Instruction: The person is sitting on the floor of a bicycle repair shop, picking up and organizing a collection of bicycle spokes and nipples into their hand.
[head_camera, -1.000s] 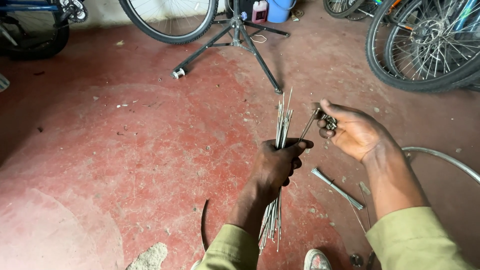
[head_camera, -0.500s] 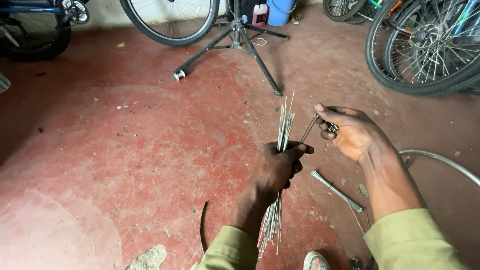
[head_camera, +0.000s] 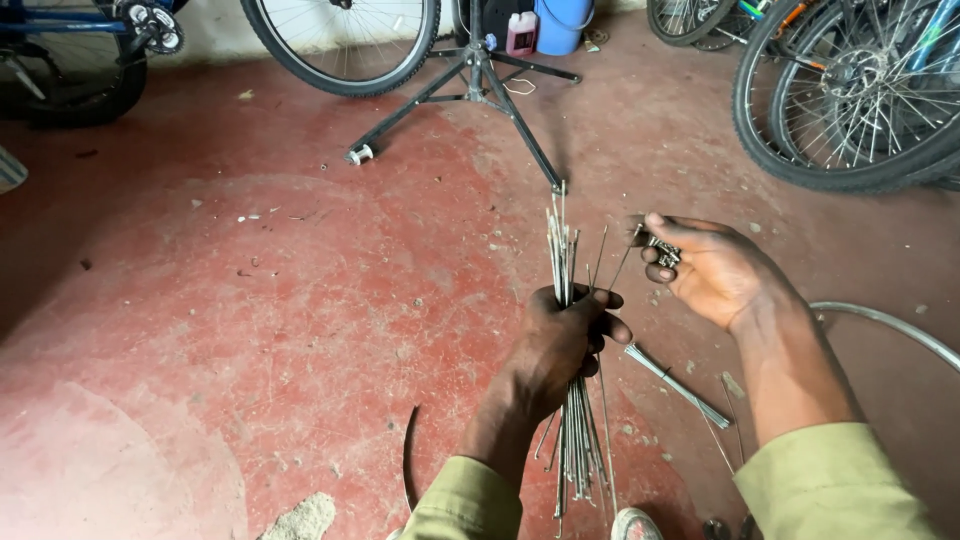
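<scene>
steel spokes (head_camera: 572, 340) stand bunched in the left hand (head_camera: 560, 345), which is clamped round the bundle about its middle, near the centre of the head view and above the red floor (head_camera: 250, 300). the right hand (head_camera: 715, 270) sits just to the right, apart from the left, curled round a small cluster of metal bits (head_camera: 662, 252), likely nipples, with thumb and forefinger pinching one thin spoke (head_camera: 620, 265) that leans toward the bundle.

the bundle's long axis runs near to far, almost straight up the picture; its far ends fan out a little toward the stand (head_camera: 470, 85), its near ends hang down by the shoe (head_camera: 635, 522). which end carries the heads i cannot tell.

to do this well, i judge the left grip should stay firm but low enough that the far tips stay splayed, so one spoke can be singled out without dragging its neighbours. keep the right palm cupped so the small bits do not spill.

a loose rim (head_camera: 890, 325) lies on the right, a short tool (head_camera: 680, 385) on the floor between the arms, wheels (head_camera: 850, 100) far right.
</scene>
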